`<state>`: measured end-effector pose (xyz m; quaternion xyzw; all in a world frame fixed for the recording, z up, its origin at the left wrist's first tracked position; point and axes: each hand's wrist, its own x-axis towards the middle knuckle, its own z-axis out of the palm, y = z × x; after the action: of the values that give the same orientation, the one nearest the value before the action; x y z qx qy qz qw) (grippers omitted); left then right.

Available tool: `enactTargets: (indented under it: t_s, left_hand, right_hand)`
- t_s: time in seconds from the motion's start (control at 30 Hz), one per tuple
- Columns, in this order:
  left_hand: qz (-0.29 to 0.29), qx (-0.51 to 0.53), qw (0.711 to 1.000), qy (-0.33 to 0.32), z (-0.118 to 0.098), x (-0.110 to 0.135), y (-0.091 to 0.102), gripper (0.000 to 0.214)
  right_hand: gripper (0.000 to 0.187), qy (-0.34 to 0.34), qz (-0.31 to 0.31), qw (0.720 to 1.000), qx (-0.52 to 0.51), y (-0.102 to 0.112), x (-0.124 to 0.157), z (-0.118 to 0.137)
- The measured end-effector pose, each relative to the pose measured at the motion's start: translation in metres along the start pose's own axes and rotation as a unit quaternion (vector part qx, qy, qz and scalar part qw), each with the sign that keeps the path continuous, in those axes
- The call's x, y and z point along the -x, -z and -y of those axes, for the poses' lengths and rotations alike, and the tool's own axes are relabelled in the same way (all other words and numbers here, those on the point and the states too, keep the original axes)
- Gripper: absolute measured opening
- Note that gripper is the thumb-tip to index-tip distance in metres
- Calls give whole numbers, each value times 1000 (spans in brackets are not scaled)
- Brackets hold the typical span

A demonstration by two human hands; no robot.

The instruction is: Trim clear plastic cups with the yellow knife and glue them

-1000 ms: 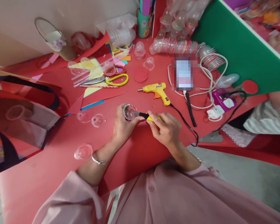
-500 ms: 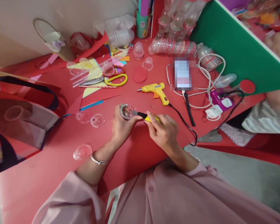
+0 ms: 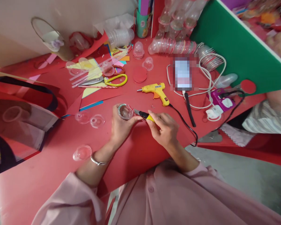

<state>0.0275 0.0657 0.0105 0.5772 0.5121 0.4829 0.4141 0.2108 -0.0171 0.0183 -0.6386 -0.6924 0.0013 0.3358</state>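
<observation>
Cup [image 3: 125, 111] is in the left hand [image 3: 120, 125], its mouth facing up, wall gripped between thumb and curled fingers. Right hand [image 3: 165, 127] pinches the yellow handle of a knife [image 3: 144, 115]; the blade lies at the cup's 3 o'clock, and contact with the rim cannot be confirmed. Bearings below are taken from the cup. At 2 o'clock, close beyond the right hand, a glue gun [image 3: 156, 89] lies on the table [image 3: 56, 156], nozzle pointing left; its cord [image 3: 196, 136] curves round the right hand's outer side. Farther along that line: a phone [image 3: 183, 73], partly pixelated. At 1 o'clock, red discs [image 3: 140, 74]. At 11 o'clock, scissors [image 3: 100, 80] lie on paper [image 3: 91, 92], one dome [image 3: 107, 68] overlapping them. At 9 o'clock, two lids [image 3: 97, 121] side by side, then a bag [image 3: 25, 125]; at 8, beside the left forearm, another lid [image 3: 82, 152]. At 3, well apart, a power strip [image 3: 217, 93].
</observation>
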Motion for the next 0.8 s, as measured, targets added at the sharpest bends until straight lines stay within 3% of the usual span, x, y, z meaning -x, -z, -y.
enactTargets:
  t_s: [0.33,0.8]
  left_hand:
    - [36,34,999,-18,2,1,0,83]
    - [15,79,996,40,-5,-4,2,70]
  right_hand:
    - [32,7,35,999,-39,1,-3,-1]
    - [32,40,9,999,-5,0,-2,1]
